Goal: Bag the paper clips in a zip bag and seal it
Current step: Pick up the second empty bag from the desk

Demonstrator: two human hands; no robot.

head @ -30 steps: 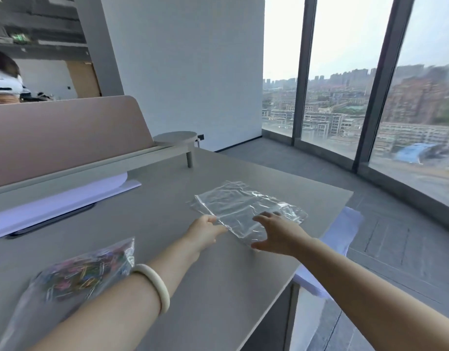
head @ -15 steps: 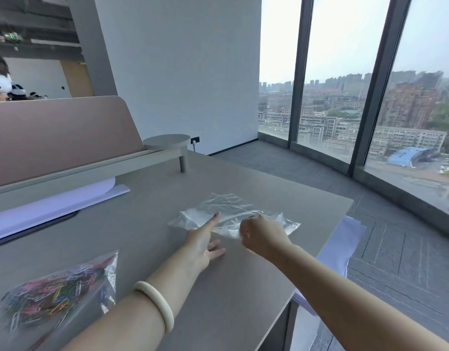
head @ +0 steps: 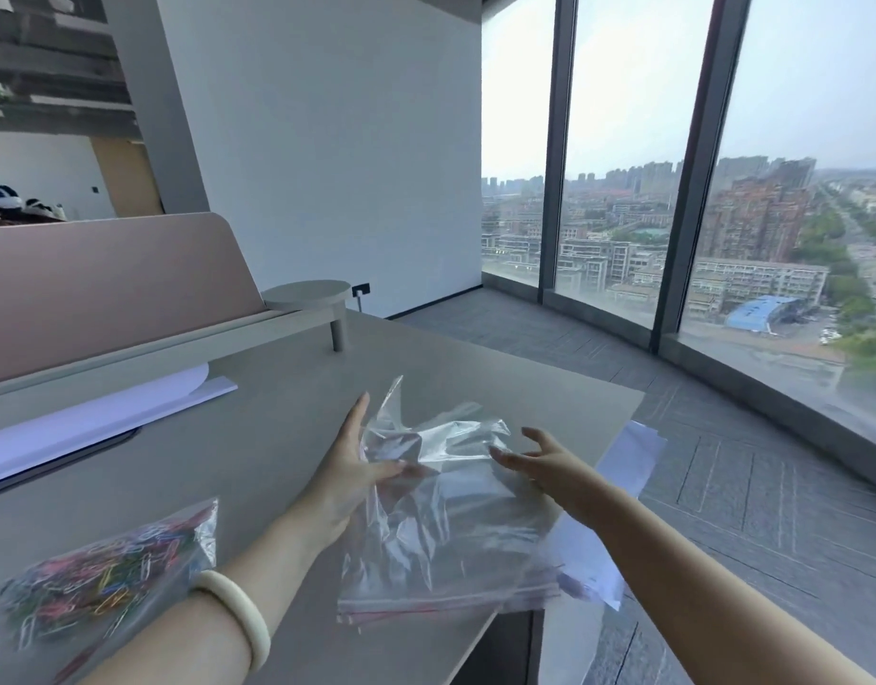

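Bag of coloured paper clips (head: 87, 580): motion-blurred, cut off at left edge; closure unreadable. Zip bag (head: 440, 526): red-lined end blurred. Left hand (head: 349, 474): fingers (head: 398, 468) partly veiled by film. White sheets (head: 623, 467): mostly hidden beneath surface (head: 258, 452).

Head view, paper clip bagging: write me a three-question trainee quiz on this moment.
1. True or false: the paper clips lie loose on the desk.
2. Which hand wears the bracelet: A left, B right?
3. Fill in: the zip strip of the empty zip bags faces ____ the person.

Key: 1 false, they sit in a clear bag. 2 A, the left hand. 3 toward.
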